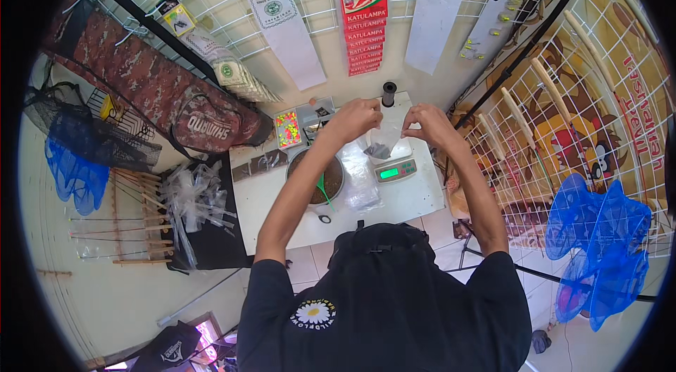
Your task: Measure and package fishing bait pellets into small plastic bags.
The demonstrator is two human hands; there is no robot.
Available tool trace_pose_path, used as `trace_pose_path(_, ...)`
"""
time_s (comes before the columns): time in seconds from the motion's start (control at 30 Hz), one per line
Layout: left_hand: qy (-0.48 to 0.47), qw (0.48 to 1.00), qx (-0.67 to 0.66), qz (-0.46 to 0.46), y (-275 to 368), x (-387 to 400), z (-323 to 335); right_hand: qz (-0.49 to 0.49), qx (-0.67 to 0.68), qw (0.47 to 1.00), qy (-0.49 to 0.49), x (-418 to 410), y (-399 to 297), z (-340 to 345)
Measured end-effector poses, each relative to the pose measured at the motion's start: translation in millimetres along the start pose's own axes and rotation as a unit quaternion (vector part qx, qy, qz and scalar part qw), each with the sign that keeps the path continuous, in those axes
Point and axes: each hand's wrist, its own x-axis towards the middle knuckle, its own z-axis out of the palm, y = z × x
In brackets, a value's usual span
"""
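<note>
Between my two hands hangs a clear plastic bag [384, 138] with some dark material at its bottom, above the pan of a digital scale [396, 171] with a lit green display. My left hand [362, 117] pinches the bag's upper left edge. At its upper right edge, the fingertips of my right hand [422, 122] are closed on the plastic. A stack of clear plastic bags [362, 182] lies left of the scale. Further left, partly behind my left forearm, stands a round metal bowl [342, 182] of brown granular material with a green plastic scoop [322, 188] in it.
On the white table [422, 197] are a box of colourful small pieces [288, 129], a dark cylinder [389, 94] at the back and scissors handles [324, 219] near the front edge. Wire racks with hanging packets stand behind; blue nets [597, 245] hang at right.
</note>
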Motion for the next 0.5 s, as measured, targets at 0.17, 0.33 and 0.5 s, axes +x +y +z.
trace_pose_path(0.17, -0.058, 0.998, 0.035, -0.001, 1.2, -10.0, -10.2, -0.021, -0.1, 0.995, 0.0, 0.4, -18.1, -6.1)
trace_pose_path(0.33, -0.081, 0.995, 0.051, -0.014, 1.9, -11.0, -11.6, -0.005, -0.112, 0.994, -0.017, 2.9, -13.7, -9.5)
trace_pose_path(0.5, -0.039, 0.995, 0.097, 0.001, 6.9, -7.5, -11.3, -0.043, -0.105, 0.993, 0.013, 0.8, -6.1, -4.8)
